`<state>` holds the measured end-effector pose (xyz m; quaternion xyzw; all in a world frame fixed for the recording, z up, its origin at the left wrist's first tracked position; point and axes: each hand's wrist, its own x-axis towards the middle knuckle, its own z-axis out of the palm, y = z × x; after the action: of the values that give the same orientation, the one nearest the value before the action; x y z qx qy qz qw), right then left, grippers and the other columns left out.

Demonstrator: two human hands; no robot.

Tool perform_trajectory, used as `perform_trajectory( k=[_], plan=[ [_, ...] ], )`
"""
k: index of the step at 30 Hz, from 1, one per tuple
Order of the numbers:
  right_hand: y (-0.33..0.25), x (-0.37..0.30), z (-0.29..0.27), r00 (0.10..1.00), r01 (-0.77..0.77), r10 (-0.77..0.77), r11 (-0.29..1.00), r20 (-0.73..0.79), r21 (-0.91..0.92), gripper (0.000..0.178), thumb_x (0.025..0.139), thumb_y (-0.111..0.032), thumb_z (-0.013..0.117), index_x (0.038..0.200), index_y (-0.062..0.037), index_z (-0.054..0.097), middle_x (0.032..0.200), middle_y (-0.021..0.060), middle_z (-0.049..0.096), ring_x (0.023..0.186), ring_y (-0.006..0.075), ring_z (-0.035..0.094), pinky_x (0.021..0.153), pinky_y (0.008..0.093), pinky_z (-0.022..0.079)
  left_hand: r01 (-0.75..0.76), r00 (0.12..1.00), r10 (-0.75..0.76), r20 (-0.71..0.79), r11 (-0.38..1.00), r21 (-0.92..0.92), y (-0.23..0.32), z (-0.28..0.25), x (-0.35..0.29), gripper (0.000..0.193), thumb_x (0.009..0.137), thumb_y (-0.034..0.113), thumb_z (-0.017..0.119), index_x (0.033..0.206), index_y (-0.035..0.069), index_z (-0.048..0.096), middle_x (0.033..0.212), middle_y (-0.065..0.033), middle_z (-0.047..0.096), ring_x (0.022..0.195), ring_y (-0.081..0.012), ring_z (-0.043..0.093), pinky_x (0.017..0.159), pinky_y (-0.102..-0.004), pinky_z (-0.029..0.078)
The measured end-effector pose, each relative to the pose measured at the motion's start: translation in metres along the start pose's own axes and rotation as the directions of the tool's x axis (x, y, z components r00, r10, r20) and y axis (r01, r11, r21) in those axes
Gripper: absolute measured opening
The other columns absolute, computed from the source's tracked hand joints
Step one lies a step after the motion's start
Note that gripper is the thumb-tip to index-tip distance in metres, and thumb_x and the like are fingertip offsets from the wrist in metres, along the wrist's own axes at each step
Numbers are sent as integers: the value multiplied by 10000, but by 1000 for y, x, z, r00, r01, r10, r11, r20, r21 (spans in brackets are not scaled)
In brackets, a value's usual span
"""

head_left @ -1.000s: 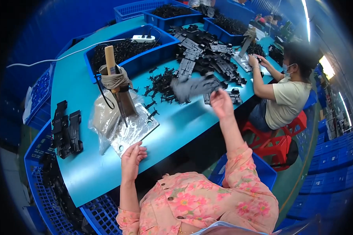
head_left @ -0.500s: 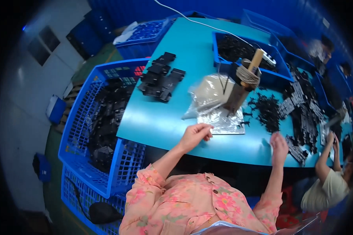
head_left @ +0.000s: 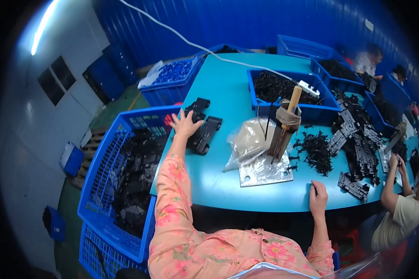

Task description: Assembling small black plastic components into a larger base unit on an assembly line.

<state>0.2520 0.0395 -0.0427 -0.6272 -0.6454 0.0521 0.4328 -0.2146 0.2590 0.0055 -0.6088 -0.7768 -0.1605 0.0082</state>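
My left hand reaches out to the far left, open with fingers spread. It lies over a small stack of black moulded plastic parts at the table's left edge, fingertips seemingly touching them. My right hand is at the table's front edge, fingers curled closed; whatever may be in it is too small to make out. Beyond it lies a loose pile of small black plastic pieces. Between the hands lie a plastic-covered metal plate, a clear bag with pale contents and an upright wooden-handled tool wound with cord.
A blue crate of black parts stands left of the turquoise table. A blue bin of black pieces sits at the back, with a white cable above. More black parts lie at right, near a co-worker's hands.
My left hand has moved from the table's front middle out to the black parts at far left, its fingers spreading. My right hand stays near the front edge. The view has shifted.
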Motion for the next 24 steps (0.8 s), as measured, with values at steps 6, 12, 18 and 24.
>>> perform_trajectory(
  k=[6,12,18,24],
  plan=[
    [2,2,4,1000,15,-15,999,-5,45,161,764,21,505,910,25,572,882,154,574,834,298,549,745,338,432,55,995,-64,70,991,126,-7,15,0,527,737,434,565,1204,225,438,1315,-126,321,1120,-407,389,908,-559,260],
    [-8,3,2,1000,-8,7,999,4,43,160,772,20,502,916,34,569,887,160,573,831,296,552,742,332,433,-23,999,24,-35,999,47,-11,-8,-47,447,747,336,571,1164,198,485,1241,-125,403,1003,-371,486,844,-519,319],
    [-2,3,3,1000,-19,18,999,17,31,157,778,20,502,921,38,566,891,159,572,829,291,552,743,327,433,-91,991,96,-96,994,55,-18,-9,-109,411,738,294,592,1127,175,528,1227,-144,427,970,-352,500,811,-487,327],
    [0,4,2,1000,-9,9,1000,27,21,155,781,23,502,923,41,564,895,159,573,834,290,552,748,326,433,-180,972,192,-133,979,98,-7,-27,-175,412,727,263,606,1116,142,540,1209,-171,441,983,-337,501,845,-438,320]
  ],
)
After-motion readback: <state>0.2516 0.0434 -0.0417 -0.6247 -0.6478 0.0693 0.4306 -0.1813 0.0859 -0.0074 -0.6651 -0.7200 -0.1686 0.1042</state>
